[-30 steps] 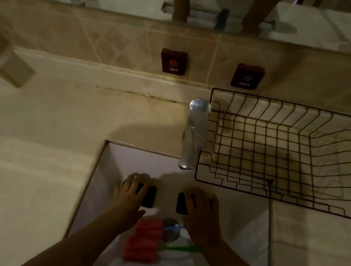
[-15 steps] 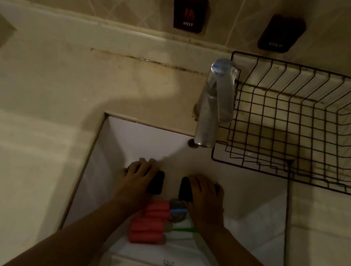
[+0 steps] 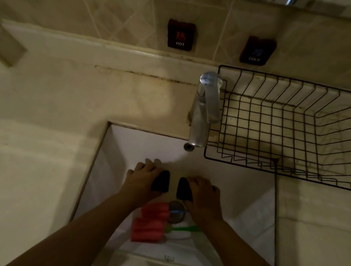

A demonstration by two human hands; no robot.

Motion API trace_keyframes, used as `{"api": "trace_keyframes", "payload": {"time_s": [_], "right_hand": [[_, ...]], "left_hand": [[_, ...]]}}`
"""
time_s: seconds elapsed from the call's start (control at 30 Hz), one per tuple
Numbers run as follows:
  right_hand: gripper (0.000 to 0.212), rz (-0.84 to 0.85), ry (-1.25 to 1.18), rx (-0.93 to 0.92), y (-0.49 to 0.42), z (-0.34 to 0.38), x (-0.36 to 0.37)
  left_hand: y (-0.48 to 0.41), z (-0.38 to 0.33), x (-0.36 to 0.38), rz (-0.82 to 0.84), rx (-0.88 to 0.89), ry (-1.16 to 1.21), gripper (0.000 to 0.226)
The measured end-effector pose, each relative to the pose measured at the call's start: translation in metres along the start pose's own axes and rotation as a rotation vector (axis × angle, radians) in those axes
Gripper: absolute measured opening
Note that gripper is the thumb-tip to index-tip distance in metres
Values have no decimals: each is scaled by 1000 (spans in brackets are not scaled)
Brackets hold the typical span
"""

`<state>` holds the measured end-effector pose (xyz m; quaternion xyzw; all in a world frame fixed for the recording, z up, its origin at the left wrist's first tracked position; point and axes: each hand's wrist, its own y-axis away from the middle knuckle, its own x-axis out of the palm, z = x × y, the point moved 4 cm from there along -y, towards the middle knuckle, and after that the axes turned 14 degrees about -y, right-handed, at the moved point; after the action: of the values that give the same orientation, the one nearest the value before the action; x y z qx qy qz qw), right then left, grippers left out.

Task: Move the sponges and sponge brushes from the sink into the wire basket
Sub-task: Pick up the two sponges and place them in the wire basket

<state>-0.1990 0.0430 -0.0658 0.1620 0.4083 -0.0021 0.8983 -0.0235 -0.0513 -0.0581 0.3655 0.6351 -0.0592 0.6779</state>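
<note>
Head view showed the white rectangular sink (image 3: 123, 148) below the empty black wire basket (image 3: 291, 130). Inside it, the left hand (image 3: 141, 179) and right hand (image 3: 203, 194) each curled fingers over a dark sponge (image 3: 161, 181) — the other (image 3: 183, 188) just beside. Pink ridged sponge brushes (image 3: 149, 223) lay nearer, untouched.

A shiny metal tap (image 3: 205, 110) stands at the back of the counter (image 3: 35, 136), just left of the wire rack, and its spout points down. The counter is pale stone with a dirty dark line (image 3: 144, 75) along the back edge. Behind it is a tiled wall (image 3: 119, 9). Two dark tags are stuck on the tiles — one says HOT (image 3: 180, 35), the other says COLD (image 3: 258, 51). They sit side by side, a little apart. A small round hole (image 3: 189, 147) shows just under the tap.
</note>
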Motion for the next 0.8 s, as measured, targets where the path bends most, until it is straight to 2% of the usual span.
{"api": "trace_keyframes", "payload": {"time_s": [0.2, 0.47, 0.63, 0.8], "right_hand": [[68, 77, 49, 17, 18, 19, -19], [66, -106, 73, -121, 57, 59, -56], [70, -149, 104, -144, 74, 81, -81], [68, -203, 59, -175, 92, 103, -107]], "left_hand": [[28, -5, -25, -63, 46, -12, 80], [62, -10, -69, -108, 124, -70, 85], [84, -15, -97, -160, 139, -93, 86], [107, -24, -122, -219, 143, 20, 87]]}}
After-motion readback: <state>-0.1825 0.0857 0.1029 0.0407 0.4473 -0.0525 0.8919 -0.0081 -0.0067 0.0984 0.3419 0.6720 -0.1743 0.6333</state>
